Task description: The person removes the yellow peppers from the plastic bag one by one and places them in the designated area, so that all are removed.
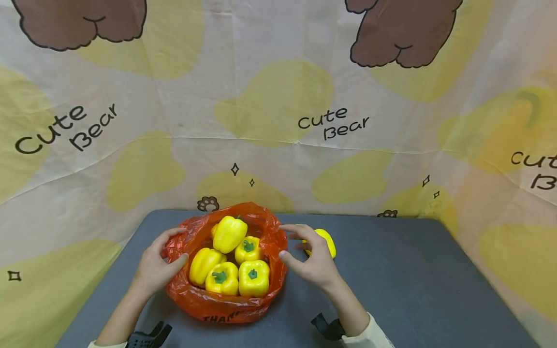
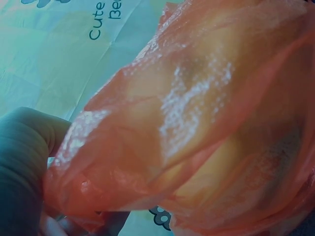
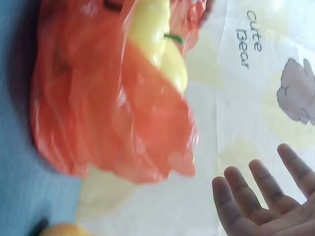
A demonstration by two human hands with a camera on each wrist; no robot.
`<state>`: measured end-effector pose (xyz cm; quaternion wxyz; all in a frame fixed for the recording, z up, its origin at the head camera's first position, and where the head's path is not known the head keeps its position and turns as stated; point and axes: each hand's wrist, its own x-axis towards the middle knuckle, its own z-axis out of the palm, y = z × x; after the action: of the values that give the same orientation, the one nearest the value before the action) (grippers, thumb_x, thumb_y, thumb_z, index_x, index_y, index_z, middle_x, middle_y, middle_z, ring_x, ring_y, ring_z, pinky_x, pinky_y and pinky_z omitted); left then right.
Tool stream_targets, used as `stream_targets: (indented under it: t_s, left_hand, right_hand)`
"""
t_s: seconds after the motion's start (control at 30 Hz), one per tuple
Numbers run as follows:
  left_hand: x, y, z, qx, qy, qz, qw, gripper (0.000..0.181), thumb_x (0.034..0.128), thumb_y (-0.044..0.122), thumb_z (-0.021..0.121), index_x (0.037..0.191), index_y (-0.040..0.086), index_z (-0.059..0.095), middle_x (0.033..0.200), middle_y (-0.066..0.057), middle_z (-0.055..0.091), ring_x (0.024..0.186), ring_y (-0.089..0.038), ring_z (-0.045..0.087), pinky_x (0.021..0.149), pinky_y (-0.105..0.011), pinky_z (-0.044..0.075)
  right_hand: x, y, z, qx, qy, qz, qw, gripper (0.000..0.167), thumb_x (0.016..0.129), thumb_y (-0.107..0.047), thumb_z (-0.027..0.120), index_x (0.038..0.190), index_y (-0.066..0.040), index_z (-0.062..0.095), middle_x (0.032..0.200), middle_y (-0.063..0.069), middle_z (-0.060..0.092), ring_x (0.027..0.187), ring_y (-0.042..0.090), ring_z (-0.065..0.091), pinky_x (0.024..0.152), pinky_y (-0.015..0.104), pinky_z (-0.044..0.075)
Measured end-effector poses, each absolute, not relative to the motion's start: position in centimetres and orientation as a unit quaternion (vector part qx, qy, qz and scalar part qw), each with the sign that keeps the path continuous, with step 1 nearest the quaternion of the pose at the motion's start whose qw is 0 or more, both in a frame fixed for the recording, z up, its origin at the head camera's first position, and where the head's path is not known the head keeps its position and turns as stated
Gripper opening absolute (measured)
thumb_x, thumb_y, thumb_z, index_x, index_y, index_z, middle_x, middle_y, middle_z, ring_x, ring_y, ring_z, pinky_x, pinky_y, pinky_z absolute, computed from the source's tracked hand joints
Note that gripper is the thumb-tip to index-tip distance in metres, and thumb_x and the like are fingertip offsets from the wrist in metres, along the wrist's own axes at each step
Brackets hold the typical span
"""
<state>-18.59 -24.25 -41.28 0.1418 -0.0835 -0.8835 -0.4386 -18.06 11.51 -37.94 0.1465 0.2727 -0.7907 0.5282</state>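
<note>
A red plastic bag [image 1: 230, 311] stands on the grey table with its mouth wide open upward. Several yellow bell peppers [image 1: 254, 279] with green stems lie inside it. My left hand [image 1: 152, 266] grips the bag's left rim between thumb and fingers; in the left wrist view the bag's film [image 2: 113, 172] covers part of the fingers. At the bag's right side, my right hand [image 1: 315, 261] holds nothing. Its straight, spread fingers [image 3: 236, 189] stand apart from the bag in the right wrist view. Partly hidden behind that hand is another yellow bell pepper [image 1: 327, 243].
The grey table [image 1: 404, 285] extends to the right of the bag. A cloth [image 1: 270, 106] printed with bears and lettering hangs behind the table and along its sides. Dark straps [image 1: 328, 327] sit at both wrists.
</note>
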Motion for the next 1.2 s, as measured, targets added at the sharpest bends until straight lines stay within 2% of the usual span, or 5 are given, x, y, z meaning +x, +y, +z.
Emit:
stream_targets:
  t_s: [0.17,0.4,0.63,0.77,1.2]
  left_hand:
    - [-18.5,-24.3,-41.4,-0.085,-0.884,-0.437,0.142,0.055,0.0827,0.005,0.070,0.133,0.011,0.049,0.122,-0.019,0.057,0.084,0.009,0.056,0.063,-0.020,0.054]
    - [-18.5,-24.3,-41.4,-0.081,-0.886,-0.434,0.140,0.055,0.0829,0.006,0.070,0.134,0.012,0.049,0.123,-0.019,0.056,0.084,0.008,0.056,0.063,-0.020,0.054]
    - [-18.4,-24.2,-41.2,-0.078,-0.889,-0.430,0.140,0.055,0.0826,0.006,0.070,0.133,0.012,0.050,0.124,-0.019,0.056,0.084,0.008,0.055,0.064,-0.020,0.054]
    - [-18.4,-24.2,-41.2,-0.077,-0.890,-0.429,0.138,0.055,0.0832,0.007,0.070,0.134,0.012,0.050,0.126,-0.019,0.055,0.086,0.008,0.055,0.065,-0.021,0.055]
    - [-18.4,-24.2,-41.4,-0.085,-0.887,-0.432,0.143,0.053,0.0827,0.006,0.070,0.132,0.010,0.051,0.124,-0.019,0.056,0.085,0.007,0.055,0.065,-0.020,0.055]
  right_hand:
    - [-17.7,9.6,-38.1,0.319,-0.772,0.537,0.120,0.041,0.082,-0.019,0.070,0.123,-0.022,0.063,0.121,0.008,0.063,0.102,0.031,0.060,0.079,0.042,0.054]
    - [-17.4,7.4,-38.7,0.355,-0.768,0.527,0.074,0.038,0.083,-0.025,0.068,0.121,-0.022,0.063,0.120,0.003,0.064,0.103,0.019,0.060,0.078,0.041,0.055]
    - [-17.7,6.4,-39.8,0.375,-0.796,0.474,0.038,0.040,0.083,-0.033,0.066,0.122,-0.025,0.061,0.122,-0.005,0.061,0.109,0.024,0.059,0.088,0.037,0.050]
    - [-17.8,6.2,-40.3,0.366,-0.832,0.414,0.050,0.042,0.083,-0.038,0.066,0.122,-0.027,0.061,0.122,-0.007,0.060,0.111,0.019,0.058,0.092,0.035,0.049]
    - [-18.1,5.8,-41.8,0.288,-0.898,0.332,0.033,0.050,0.076,-0.045,0.072,0.120,-0.025,0.062,0.115,-0.007,0.058,0.099,0.010,0.055,0.080,0.029,0.049]
